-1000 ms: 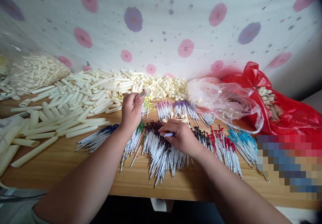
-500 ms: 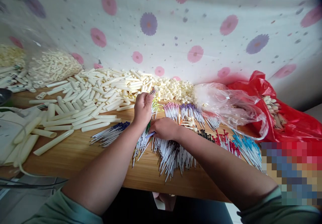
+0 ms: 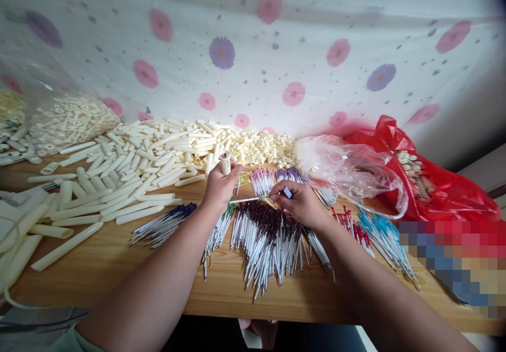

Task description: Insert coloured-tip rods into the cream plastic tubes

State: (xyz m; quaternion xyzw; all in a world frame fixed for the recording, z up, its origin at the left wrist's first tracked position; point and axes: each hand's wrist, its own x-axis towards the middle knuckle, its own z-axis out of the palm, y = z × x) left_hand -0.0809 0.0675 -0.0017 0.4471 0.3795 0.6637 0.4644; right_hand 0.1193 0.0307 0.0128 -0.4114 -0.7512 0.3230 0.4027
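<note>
Cream tubes (image 3: 169, 149) heaped across counter (image 3: 221, 302); clear bag (image 3: 343, 162), red bag (image 3: 446, 181) at right — dark-topped rods (image 3: 272, 228) between forearms (image 3: 158, 273). Left hand (image 3: 219, 187) clasped round cream barrel (image 3: 225, 165); right hand (image 3: 298, 203) pinching white rod (image 3: 247, 200).

How the Tabletop (image 3: 221, 296) Was Laid Out

A sheet (image 3: 253, 78) hung behind the tabletop. Loose tubes (image 3: 169, 144) spread across its left side. Behind their left end sat a bag (image 3: 47, 85) with small parts (image 3: 75, 123) in it. Rings (image 3: 263, 149) lay heaped at the back, just right of the tubes. To the right of the rings came a second bag (image 3: 348, 157), then a third bag (image 3: 454, 183) with clips (image 3: 411, 167) in it. Refills (image 3: 272, 236) lay in bunches before the rings, across the middle and right. The left hand (image 3: 221, 186) was before the tubes, a barrel (image 3: 225, 164) upright in it. The right hand (image 3: 298, 200) was above the bunches, a single refill (image 3: 248, 201) reaching leftward from its fingertips.
</note>
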